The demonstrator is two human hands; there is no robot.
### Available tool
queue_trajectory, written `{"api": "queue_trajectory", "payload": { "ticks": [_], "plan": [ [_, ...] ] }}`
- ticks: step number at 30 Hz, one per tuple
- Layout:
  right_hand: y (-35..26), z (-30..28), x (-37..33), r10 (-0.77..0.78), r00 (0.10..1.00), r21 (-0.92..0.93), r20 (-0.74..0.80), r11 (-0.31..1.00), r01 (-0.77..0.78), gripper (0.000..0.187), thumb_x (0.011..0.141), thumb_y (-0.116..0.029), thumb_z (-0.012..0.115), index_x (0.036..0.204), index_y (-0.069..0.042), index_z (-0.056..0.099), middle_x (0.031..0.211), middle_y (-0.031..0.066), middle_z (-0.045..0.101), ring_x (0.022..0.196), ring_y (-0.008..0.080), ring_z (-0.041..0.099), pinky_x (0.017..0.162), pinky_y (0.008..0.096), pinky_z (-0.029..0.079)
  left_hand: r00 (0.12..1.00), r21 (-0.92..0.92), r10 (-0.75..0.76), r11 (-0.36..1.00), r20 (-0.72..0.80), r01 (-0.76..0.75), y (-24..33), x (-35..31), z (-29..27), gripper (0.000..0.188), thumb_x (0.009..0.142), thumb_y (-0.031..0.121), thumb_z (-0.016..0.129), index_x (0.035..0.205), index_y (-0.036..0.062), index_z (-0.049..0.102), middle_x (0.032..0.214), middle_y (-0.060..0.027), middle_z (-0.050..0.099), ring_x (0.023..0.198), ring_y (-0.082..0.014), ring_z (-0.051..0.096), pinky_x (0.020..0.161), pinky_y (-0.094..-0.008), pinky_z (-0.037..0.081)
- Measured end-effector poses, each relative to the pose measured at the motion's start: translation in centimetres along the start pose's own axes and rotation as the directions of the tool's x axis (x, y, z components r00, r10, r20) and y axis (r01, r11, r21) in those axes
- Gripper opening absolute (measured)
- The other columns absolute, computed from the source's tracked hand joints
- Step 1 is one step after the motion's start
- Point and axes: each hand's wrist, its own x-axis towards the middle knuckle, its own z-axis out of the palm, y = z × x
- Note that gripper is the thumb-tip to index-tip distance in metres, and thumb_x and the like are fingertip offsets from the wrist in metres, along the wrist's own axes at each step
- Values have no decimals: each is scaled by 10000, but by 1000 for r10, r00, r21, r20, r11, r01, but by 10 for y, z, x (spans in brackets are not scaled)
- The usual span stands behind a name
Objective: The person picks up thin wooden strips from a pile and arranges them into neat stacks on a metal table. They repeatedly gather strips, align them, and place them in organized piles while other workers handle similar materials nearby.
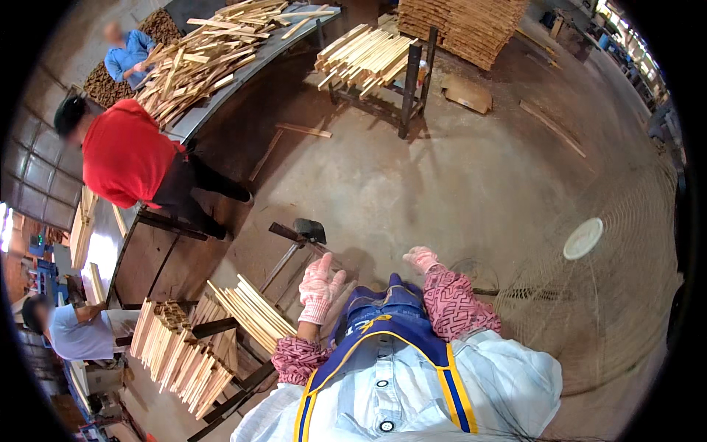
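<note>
My left hand point(318, 286), in a pink-and-white knit glove, hangs in front of my apron with thumb and fingers apart and nothing in it. Nearest to it are a metal rod frame with a black, block-like part point(310, 230) and a stack of pale wood strips point(250, 315). My right hand point(422, 258), gloved alike, is held out over the floor, its fingers loosely stretched and holding nothing. Patterned pink sleeve covers point(460, 303) are on my forearms. I wear a blue apron point(390, 308) with yellow edging.
A wire-guarded fan point(583, 239) stands at the right. Wood strips lie on a rack point(367, 59) ahead, a long table point(202, 62) and a left rack point(180, 353). People in red point(129, 155), blue point(131, 53) and pale point(77, 331) shirts are at the left. Loose sticks lie on the floor.
</note>
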Motion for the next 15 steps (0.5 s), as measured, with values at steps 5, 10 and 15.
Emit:
{"api": "queue_trajectory", "payload": {
  "ticks": [5,10,15],
  "plan": [
    [8,-76,46,65,988,-86,140,995,-54,402,845,-377,574,1177,-174,676,1237,130,633,1152,321,595,961,426,485,970,7,-152,988,188,153,5,37,12,598,838,471,624,1345,176,512,1262,-138,589,1187,-318,536,988,-422,443],
    [45,-142,136,-168,942,-444,289,848,288,455,852,-377,595,1249,-160,638,1341,156,560,1213,359,549,980,445,480,877,42,-312,947,366,319,24,86,32,635,864,517,565,1379,154,485,1323,-165,558,1236,-319,514,1034,-414,411],
    [13,-237,236,-109,979,-82,172,989,125,479,848,-378,626,1241,-105,630,1129,112,674,1050,255,639,894,385,503,850,-1,-454,882,266,471,84,167,41,568,873,481,568,1336,157,514,1240,-159,600,1172,-319,556,992,-425,442]
  ]
}}
